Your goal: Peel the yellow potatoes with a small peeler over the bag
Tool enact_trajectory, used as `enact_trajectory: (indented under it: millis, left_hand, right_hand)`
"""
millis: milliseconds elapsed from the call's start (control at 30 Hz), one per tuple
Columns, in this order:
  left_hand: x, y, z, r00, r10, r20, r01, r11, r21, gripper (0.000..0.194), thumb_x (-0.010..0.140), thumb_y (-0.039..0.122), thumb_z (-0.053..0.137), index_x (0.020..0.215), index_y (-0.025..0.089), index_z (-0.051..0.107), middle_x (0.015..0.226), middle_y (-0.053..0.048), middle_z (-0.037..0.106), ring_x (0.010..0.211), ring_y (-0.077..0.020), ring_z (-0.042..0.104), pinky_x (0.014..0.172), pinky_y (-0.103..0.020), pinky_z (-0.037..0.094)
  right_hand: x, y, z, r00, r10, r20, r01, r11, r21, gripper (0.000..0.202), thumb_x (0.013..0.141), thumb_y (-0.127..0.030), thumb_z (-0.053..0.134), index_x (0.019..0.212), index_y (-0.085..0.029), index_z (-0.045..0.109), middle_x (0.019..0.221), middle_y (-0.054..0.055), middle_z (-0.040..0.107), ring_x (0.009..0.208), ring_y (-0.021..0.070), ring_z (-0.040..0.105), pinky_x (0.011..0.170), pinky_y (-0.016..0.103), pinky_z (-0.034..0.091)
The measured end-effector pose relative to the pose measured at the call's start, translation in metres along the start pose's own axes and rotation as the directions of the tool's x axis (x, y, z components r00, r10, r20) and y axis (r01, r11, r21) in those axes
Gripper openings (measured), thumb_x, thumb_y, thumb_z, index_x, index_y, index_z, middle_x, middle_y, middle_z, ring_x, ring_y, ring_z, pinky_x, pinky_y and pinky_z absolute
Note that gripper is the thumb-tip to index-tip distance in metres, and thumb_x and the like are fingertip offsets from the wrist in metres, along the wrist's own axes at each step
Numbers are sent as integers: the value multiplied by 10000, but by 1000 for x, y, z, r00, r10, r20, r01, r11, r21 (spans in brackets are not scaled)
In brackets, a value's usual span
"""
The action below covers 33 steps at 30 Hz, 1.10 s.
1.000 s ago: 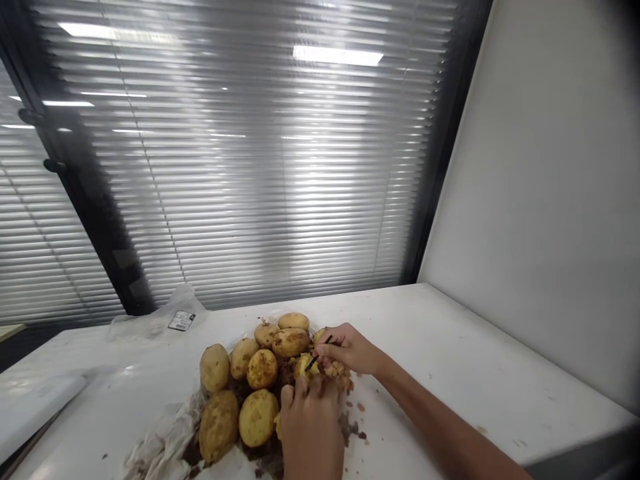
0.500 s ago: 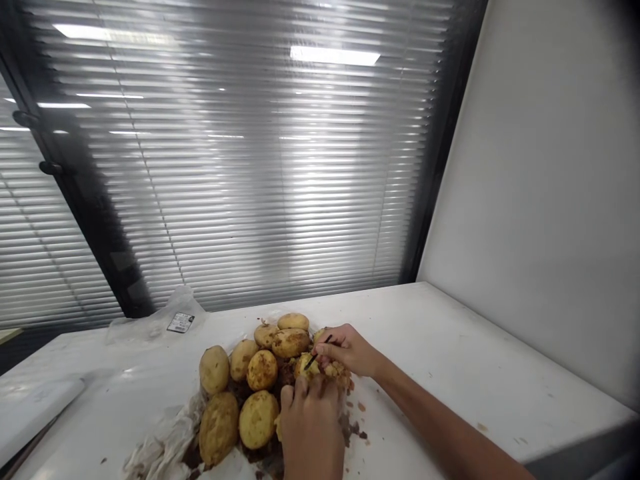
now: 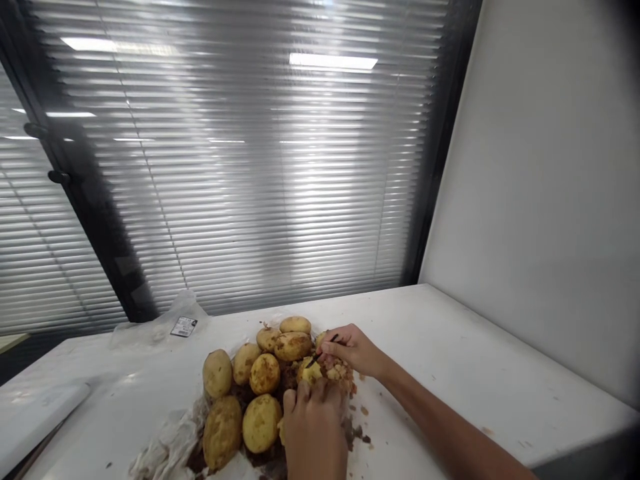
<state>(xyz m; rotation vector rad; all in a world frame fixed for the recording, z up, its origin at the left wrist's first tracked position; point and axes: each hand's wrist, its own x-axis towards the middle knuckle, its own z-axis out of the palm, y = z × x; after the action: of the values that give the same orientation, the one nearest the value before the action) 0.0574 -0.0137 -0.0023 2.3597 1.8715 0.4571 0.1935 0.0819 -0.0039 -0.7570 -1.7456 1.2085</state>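
Potatoes (image 3: 262, 423) lie bunched together at the near middle of a white table (image 3: 425, 333), most of them in front and to the left of the two hands. They are plump and rounded to oval, their skins a dull yellow-tan; several are smeared and blotched with brown, while one at the far side of the heap looks paler and cleaner. Between them sits dark, damp-looking brown matter, and crumpled whitish plastic (image 3: 170, 447) spreads along the left of the heap.

One piece stands out — a bright yellow, cut-looking potato (image 3: 310, 371) just beyond the left hand's knuckles, its surface uneven and bare of skin in places. Paler, crumbly bits (image 3: 339, 371) lie beside it under the right hand, and small brown scraps (image 3: 357, 430) are scattered over the table to the right.

The right hand (image 3: 350, 349) is closed on a thin, dark tool (image 3: 315, 361), pinched between thumb and fingers, with its tip at the yellow potato. The left hand (image 3: 316, 417) rests back-up near that potato with its fingers curled down; the fingertips are hidden, so I cannot tell whether they grip anything.

Farther back on the left lies a clear plastic bag (image 3: 155, 328) bearing a white label (image 3: 184, 327) with dark print — too small to read. No brand can be made out on it.
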Motion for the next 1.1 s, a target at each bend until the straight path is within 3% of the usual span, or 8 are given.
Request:
enact_trajectory:
  millis: [67,233,367,533,667,833,967,1100]
  left_hand:
    - [0,0,0,1000,16,-5,-17,1000,-9,309,882,156,435,1033,303,661,1089,7,681,1005,-227,532,813,-400,262]
    - [0,1,0,1000,-10,1,10,1000,2,304,884,156,437,1016,312,663,1090,12,680,1011,-229,541,825,-396,279]
    - [0,1,0,1000,-14,-2,13,1000,-7,317,881,154,450,1042,325,663,1113,8,672,1041,-234,544,844,-397,299]
    - [0,0,0,1000,-14,21,14,1000,-13,322,878,152,447,1056,312,663,1129,4,668,1048,-242,545,856,-408,307]
    - [1,-1,2,1000,-13,22,14,1000,-12,314,883,163,459,1059,336,653,1155,31,662,1070,-242,538,863,-407,302]
    - [0,0,3,1000,-13,-15,13,1000,1,291,883,154,465,1025,310,666,1104,23,679,1019,-238,551,839,-403,302]
    - [-1,1,4,999,-4,-54,5,1000,15,287,864,130,483,987,301,678,1070,15,685,983,-216,558,817,-389,299]
    - [-2,2,5,997,2,-78,-2,1000,5,291,858,126,500,998,308,678,1072,15,686,990,-219,555,819,-392,291]
  right_hand:
    - [0,0,0,1000,10,28,-11,1000,7,386,762,-517,694,767,-132,732,607,36,671,531,144,617,525,252,516]
    - [1,5,0,998,41,-56,-38,998,55,392,759,-519,698,804,-130,731,661,47,697,545,141,628,546,249,516]
    - [1,8,-1,999,37,24,-39,998,49,390,746,-509,715,766,-120,730,621,40,675,514,131,608,517,240,509]
    - [2,7,-1,997,58,-58,-53,996,70,407,757,-522,698,808,-119,731,683,57,702,538,133,625,541,244,524]
    - [2,7,0,998,47,32,-49,997,56,393,718,-506,737,766,-116,728,614,38,675,525,135,614,532,243,524]
    - [2,9,0,998,40,-43,-36,994,99,387,772,-498,693,807,-114,729,669,52,699,532,121,620,541,231,530]
    - [1,10,-1,999,-13,46,11,999,50,355,777,-468,701,792,-116,736,633,47,682,554,145,636,551,249,544]
    - [0,10,-1,999,23,-43,-20,998,66,362,776,-481,696,811,-122,734,666,47,691,548,139,629,545,252,544]
